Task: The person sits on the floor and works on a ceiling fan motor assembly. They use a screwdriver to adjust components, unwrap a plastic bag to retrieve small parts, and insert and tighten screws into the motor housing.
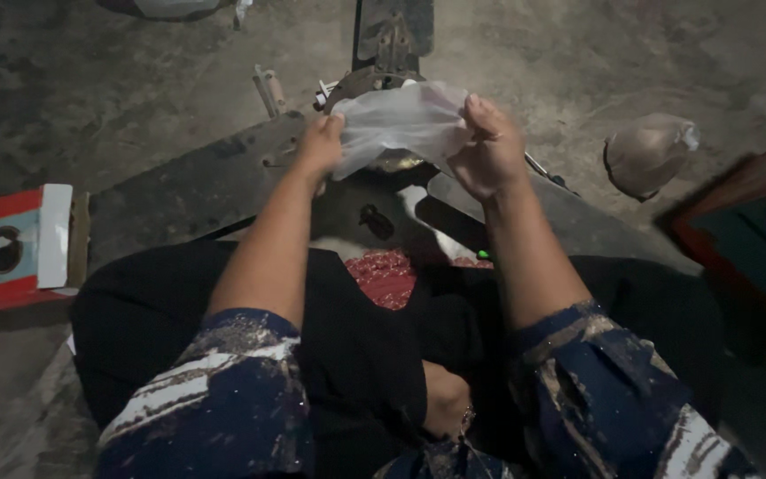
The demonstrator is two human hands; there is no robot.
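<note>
Patterned blue sleeves [214,399] and a black lap [356,355] fill the foreground. Above them both hands pinch a thin clear bag [401,120], stretched roughly sideways between them. The left hand [319,146] grips its left edge and the right hand [489,146] bunches its right end, fingers closed on the plastic. It hangs over a dark metal tool [392,40]. Bare concrete floor [90,89] lies open all around, and a tied bag [649,153] sits well to the right.

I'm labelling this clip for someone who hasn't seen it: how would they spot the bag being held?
Follow the two forearms up to the left hand and right hand. Stretched between them is the thin plastic bag, pale, translucent and empty, unlike the filled, knotted bag on the floor to the right.
</note>
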